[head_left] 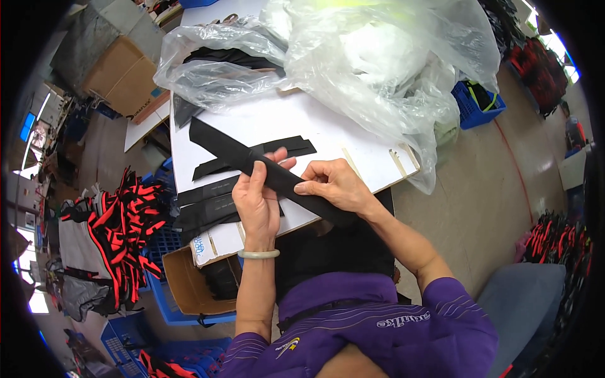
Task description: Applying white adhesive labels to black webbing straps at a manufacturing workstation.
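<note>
A long black fabric strip (220, 146) runs slantwise across the front of the white table, held up in both my hands. My left hand (257, 205) grips it near its middle, thumb on top and fingers behind. Closer to my body, my right hand (337, 186) pinches the strip between thumb and bent fingers. Beneath and beyond it lie more black strips (293, 146) on the tabletop. Another stack of black strips (205, 211) sits at the table's left front edge, partly behind my left hand.
Clear plastic bags (378, 57) cover the back of the white table (302, 116). An open cardboard box (189, 280) stands below its front left. Black-and-red pieces (129, 233) are heaped at left. A blue basket (477, 110) stands beyond the right side; a grey-blue seat (526, 309) is near right.
</note>
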Available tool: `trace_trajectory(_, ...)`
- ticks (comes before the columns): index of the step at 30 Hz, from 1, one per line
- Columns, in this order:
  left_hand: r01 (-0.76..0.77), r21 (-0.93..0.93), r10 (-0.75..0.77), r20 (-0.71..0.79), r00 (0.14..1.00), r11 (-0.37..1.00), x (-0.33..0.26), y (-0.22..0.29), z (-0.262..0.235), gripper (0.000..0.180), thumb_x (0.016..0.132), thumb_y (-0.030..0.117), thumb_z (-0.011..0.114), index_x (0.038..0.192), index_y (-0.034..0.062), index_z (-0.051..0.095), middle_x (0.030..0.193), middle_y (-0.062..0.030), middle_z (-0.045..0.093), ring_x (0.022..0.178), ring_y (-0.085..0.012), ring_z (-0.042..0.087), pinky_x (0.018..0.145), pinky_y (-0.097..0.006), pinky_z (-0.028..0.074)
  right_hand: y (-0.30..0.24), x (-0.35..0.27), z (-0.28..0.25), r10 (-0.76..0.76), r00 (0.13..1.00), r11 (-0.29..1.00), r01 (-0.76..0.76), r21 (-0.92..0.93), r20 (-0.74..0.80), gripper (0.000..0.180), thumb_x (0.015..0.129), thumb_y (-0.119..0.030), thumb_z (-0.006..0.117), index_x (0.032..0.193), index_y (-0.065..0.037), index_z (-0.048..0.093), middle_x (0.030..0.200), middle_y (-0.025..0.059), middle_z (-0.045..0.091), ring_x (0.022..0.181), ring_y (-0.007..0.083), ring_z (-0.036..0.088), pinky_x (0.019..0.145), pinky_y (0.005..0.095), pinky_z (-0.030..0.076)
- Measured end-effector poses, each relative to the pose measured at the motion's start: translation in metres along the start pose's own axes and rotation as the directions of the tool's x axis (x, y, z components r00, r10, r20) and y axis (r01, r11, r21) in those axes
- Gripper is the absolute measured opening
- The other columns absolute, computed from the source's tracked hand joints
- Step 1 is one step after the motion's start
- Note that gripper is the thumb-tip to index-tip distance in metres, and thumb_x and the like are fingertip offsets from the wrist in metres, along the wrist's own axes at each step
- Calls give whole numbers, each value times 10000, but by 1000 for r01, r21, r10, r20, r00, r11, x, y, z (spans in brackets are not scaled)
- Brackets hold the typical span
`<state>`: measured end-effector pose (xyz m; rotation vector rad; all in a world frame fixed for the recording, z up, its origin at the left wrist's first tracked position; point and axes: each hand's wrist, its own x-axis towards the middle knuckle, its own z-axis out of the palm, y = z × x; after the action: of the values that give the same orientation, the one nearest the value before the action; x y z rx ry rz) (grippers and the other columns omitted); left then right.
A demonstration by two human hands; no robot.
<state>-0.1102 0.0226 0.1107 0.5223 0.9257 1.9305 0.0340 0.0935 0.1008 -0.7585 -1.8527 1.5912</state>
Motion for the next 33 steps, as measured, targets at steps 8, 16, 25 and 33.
trace_trajectory(8, -66, -60, 59, -119, 991, 996, 3, -22, 22, 265, 1015, 237, 471, 922, -5, 529, 641, -2, 401, 531, -113, 387, 550, -284, 448, 18, -9, 2, -158, 986, 977, 147, -155, -57, 183, 811, -100, 706, 795, 27, 576, 621, 102, 588, 536, 186, 525, 504, 330, 398)
trace_trajectory(16, -31, -273, 30, -9, 1000, 962, 17, -24, 19, 283, 1024, 297, 434, 1042, 20, 490, 779, -45, 450, 706, -163, 449, 782, -374, 449, 20, -9, 8, -542, 810, 790, 401, -464, -223, 275, 770, -127, 736, 954, 15, 589, 856, 159, 655, 747, 313, 665, 644, 364, 535)
trace_trajectory(25, 151, -424, -108, 124, 986, 893, 23, -42, 13, 274, 957, 314, 572, 922, 43, 584, 855, -102, 610, 863, -251, 606, 983, -498, 456, 22, -23, -9, -448, 844, 863, 321, -391, -294, 232, 715, -111, 786, 878, 22, 687, 766, 128, 683, 639, 212, 657, 553, 294, 501)
trace_trajectory(33, 181, -315, -229, -121, 966, 932, 20, -51, 46, 349, 941, 384, 585, 777, 84, 514, 659, -66, 541, 554, -191, 551, 665, -406, 562, 23, -35, -31, -436, 887, 812, 314, -491, -154, 321, 714, -177, 810, 896, 35, 652, 772, 119, 670, 701, 228, 663, 610, 318, 509)
